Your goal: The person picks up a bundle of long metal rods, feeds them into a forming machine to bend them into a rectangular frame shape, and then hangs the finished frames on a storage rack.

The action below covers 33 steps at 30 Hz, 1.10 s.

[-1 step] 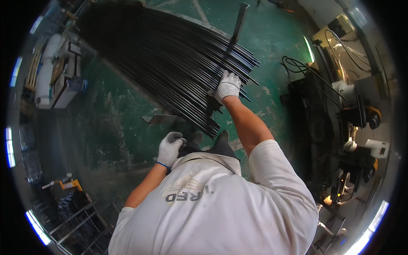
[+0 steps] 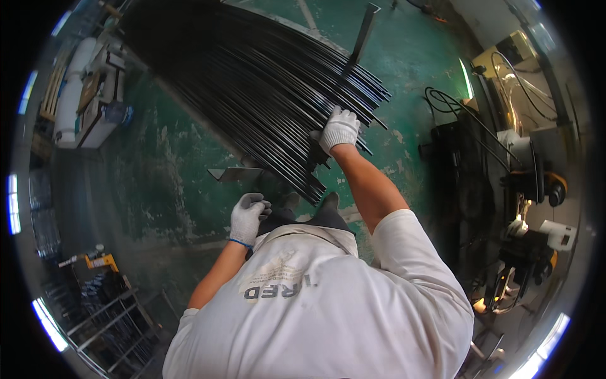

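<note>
A wide bundle of long, thin black metal rods fans across the middle and runs away to the far left. Over their near right ends lies my right hand in a white knitted glove, its fingers curled down around some rods; how many is hidden under the palm. My left hand, also gloved, hangs in front of my left thigh, apart from the rods. Its fingers are curled in, with nothing visible in them. Beside the bundle's near side, an angled metal bracket juts out close to my left hand.
An upright metal post rises at the bundle's right side. Dark machinery with looped cables stands to the right. White rolls and boxes are at the far left, and a metal rack is at lower left. The green floor has worn patches.
The view has shifted slightly. My left hand is a little higher and further left in the picture, its fingers still curled. My right hand stays on the rods.
</note>
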Tool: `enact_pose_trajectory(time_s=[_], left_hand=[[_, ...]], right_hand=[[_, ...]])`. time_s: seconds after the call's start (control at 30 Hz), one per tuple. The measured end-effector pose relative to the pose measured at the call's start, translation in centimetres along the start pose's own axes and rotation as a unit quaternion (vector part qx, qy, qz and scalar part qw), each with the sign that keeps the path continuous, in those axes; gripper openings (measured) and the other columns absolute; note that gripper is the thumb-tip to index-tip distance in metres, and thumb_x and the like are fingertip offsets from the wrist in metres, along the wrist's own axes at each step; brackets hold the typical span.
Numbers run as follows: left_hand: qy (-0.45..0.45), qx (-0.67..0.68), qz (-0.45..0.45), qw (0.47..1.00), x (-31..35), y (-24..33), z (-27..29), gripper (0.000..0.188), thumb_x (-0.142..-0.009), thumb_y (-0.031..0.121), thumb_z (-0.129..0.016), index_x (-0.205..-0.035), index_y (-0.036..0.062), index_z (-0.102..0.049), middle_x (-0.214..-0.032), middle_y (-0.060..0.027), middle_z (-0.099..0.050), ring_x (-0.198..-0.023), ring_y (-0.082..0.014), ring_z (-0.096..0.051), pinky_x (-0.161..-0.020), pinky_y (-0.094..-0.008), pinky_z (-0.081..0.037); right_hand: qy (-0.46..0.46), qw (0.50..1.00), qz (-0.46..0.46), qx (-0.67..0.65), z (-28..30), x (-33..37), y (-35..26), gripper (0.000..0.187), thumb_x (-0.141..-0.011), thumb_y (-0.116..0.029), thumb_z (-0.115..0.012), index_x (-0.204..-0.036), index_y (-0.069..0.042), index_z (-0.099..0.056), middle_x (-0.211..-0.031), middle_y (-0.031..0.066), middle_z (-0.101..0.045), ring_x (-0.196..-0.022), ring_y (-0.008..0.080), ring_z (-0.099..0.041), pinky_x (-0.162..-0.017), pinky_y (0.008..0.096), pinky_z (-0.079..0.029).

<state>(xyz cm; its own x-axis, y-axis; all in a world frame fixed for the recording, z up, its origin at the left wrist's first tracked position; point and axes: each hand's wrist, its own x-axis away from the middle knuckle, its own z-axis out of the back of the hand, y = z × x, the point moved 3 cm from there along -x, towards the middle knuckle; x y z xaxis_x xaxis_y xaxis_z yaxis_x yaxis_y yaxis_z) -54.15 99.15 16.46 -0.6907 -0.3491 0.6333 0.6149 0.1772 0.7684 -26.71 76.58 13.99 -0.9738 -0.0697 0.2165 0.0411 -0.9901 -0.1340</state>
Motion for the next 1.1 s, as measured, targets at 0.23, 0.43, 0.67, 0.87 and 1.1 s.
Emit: enact_pose_trajectory(time_s=[0.23,0.43,0.67,0.87,1.1], left_hand=[[-0.035,0.098,0.016,0.994,2.0,-1.2,-5.9,0.028,-0.099,0.003,-0.059,-0.125,-0.0047,-0.063,-0.106,-0.0141,-0.075,-0.087,-0.0191,-0.073,-0.079,-0.0335,-0.060],[-0.038,0.114,-0.074,0.990,1.3,0.7,-8.1,0.024,-0.097,0.002,-0.061,-0.121,-0.0045,-0.064,-0.101,-0.0100,-0.074,-0.086,-0.0147,-0.070,-0.080,-0.0310,-0.059],[-0.027,0.108,-0.036,0.993,0.7,-0.2,-6.8,0.028,-0.098,0.004,-0.059,-0.124,-0.0050,-0.063,-0.105,-0.0129,-0.074,-0.091,-0.0177,-0.071,-0.082,-0.0316,-0.059],[-0.070,0.135,-0.044,0.987,-0.1,0.9,-6.6,0.022,-0.098,0.003,-0.060,-0.119,-0.0030,-0.065,-0.099,-0.0093,-0.074,-0.087,-0.0147,-0.070,-0.076,-0.0293,-0.057],[-0.142,0.077,-0.037,0.986,-2.2,0.3,-6.1,0.023,-0.099,0.004,-0.060,-0.121,-0.0027,-0.065,-0.102,-0.0113,-0.075,-0.089,-0.0190,-0.073,-0.079,-0.0333,-0.060]], right_hand=[[-0.022,0.993,0.115,-0.015,-2.0,-1.8,1.0,0.059,-0.082,-0.056,-0.088,-0.111,-0.007,-0.075,-0.109,0.0166,-0.077,-0.106,0.0361,-0.076,-0.089,0.0473,-0.062],[-0.178,0.973,0.137,0.045,1.3,-3.9,0.0,0.053,-0.085,-0.052,-0.087,-0.115,-0.008,-0.082,-0.119,0.0188,-0.079,-0.112,0.0364,-0.076,-0.094,0.0468,-0.062],[-0.237,0.957,0.160,0.042,4.8,-3.0,-1.2,0.073,-0.087,-0.066,-0.080,-0.118,0.000,-0.079,-0.120,0.0250,-0.077,-0.115,0.0399,-0.075,-0.096,0.0475,-0.061],[-0.345,0.898,0.074,-0.262,5.0,-1.7,-1.1,0.051,-0.094,-0.043,-0.085,-0.090,0.008,-0.077,-0.075,0.0149,-0.076,-0.065,0.0226,-0.074,-0.061,0.0388,-0.061],[-0.360,0.808,0.031,-0.465,4.1,0.5,-1.3,0.046,-0.103,-0.042,-0.075,-0.108,0.003,-0.070,-0.083,0.0130,-0.074,-0.064,0.0209,-0.072,-0.057,0.0346,-0.059]])
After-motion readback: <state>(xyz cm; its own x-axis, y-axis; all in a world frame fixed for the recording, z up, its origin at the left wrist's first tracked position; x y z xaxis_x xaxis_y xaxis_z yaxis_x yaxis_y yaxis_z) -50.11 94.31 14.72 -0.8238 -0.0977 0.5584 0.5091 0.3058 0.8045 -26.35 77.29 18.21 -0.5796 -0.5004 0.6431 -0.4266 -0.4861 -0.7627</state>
